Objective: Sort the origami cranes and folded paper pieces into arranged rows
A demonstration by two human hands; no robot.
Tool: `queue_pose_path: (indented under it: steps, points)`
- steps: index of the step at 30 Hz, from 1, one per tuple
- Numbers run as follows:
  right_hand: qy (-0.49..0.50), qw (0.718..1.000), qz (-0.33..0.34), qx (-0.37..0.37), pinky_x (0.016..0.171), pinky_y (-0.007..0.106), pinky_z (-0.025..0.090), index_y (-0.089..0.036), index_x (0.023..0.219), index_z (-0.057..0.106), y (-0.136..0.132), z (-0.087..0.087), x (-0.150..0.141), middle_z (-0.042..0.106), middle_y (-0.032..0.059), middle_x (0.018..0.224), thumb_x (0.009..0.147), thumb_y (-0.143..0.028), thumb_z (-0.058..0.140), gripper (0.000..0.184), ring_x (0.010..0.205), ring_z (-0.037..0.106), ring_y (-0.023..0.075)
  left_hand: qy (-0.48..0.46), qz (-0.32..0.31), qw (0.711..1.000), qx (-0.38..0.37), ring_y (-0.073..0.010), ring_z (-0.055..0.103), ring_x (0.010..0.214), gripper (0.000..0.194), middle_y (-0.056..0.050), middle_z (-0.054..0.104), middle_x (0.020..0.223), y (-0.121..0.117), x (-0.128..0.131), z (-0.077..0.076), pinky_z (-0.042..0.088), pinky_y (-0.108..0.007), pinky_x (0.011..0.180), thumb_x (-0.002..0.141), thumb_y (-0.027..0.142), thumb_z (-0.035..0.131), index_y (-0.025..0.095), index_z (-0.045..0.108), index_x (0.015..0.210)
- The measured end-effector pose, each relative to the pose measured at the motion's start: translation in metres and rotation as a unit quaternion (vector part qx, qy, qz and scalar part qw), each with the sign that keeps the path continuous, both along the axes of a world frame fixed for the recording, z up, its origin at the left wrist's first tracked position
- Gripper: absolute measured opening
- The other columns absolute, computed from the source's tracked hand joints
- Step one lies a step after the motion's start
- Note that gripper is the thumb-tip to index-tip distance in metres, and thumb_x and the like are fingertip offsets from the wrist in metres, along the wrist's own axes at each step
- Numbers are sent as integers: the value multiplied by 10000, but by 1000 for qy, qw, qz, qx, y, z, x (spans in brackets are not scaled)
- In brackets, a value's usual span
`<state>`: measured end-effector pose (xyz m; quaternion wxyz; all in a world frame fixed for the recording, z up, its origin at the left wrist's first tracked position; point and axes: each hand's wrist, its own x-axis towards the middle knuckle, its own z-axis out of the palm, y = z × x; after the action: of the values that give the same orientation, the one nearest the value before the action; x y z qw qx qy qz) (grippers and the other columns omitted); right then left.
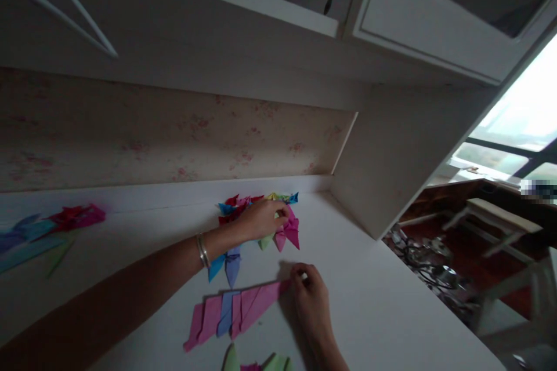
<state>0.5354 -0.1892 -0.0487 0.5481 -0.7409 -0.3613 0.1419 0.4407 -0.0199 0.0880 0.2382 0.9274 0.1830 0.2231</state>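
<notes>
My left hand, with a bracelet at the wrist, reaches over a cluster of colourful folded-paper pieces by the wall. Its thumb and finger pinch a pink origami piece at the cluster's right side. Blue and purple origami pieces stick out below the forearm. My right hand is closed at the right end of a row of overlapping folded paper pieces, pink with a blue one among them. Its fingertips meet the pink tip there; how firmly they grip it I cannot tell.
Light green folded papers lie at the bottom edge. More origami, red and blue, sits at the far left. A white cabinet overhangs the white desktop, and a side panel stands at right. Beyond are a bench and floor clutter.
</notes>
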Motion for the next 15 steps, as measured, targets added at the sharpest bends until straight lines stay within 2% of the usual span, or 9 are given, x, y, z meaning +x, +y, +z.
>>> queue_pose_path:
  steps: [3,7,11,15]
  points:
    - [-7,1000,5,-5,620,265,425,-195,765,658,0,2,-2,662,39,776,772,-316,521,182,672,576,186,32,33,999,13,-134,626,732,85,27,696,775,-8,-38,1,406,-210,649,795,239,576,221,659,805]
    - [-11,1000,9,3,638,275,422,-195,757,660,-3,8,-5,662,40,763,760,-326,528,186,703,580,198,88,84,992,30,-163,627,784,42,20,686,797,-16,-75,-13,407,-230,679,776,244,587,231,616,803]
    - [-9,1000,15,19,652,287,421,-189,755,661,-9,8,-4,662,46,758,739,-321,550,173,714,574,205,136,129,982,27,-172,631,792,73,11,687,818,-18,-86,-34,394,-231,646,767,238,586,233,597,839]
    - [-13,999,11,30,658,296,419,-181,775,666,-15,5,-2,664,50,772,751,-352,561,202,707,570,204,154,126,979,38,-168,631,780,67,5,684,821,-22,-84,-49,387,-230,634,779,229,578,227,596,843]
